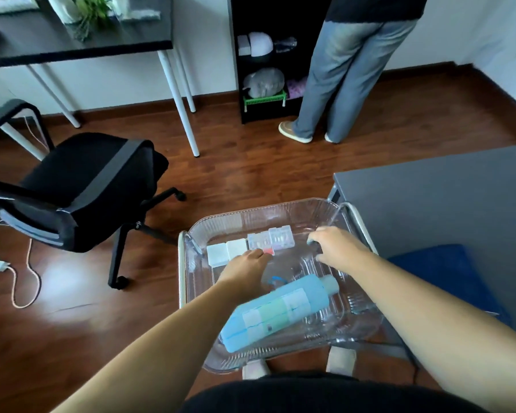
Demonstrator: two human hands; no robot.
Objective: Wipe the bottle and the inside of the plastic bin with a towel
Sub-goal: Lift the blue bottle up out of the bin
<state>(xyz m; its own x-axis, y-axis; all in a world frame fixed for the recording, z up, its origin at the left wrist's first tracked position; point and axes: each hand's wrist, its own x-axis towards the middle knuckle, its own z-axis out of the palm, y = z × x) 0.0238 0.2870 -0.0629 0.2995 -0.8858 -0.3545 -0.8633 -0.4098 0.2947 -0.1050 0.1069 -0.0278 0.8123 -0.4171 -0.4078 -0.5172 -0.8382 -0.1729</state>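
Clear ribbed plastic bin (280,208) surrounds the left hand (245,265) and right hand (338,245); fingers bend down, and I cannot tell whether either grips anything. A smooth pale-blue cylindrical bottle (277,311) lies between the forearms, with translucent square boxes (270,241) at the left fingertips.

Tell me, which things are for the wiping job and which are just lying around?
For the job: blue bottle, clear plastic bin, left hand, right hand, blue cloth beside the bin (maybe the towel).

Just lying about: small boxes inside the bin, office chair, black shelf, floor cable.
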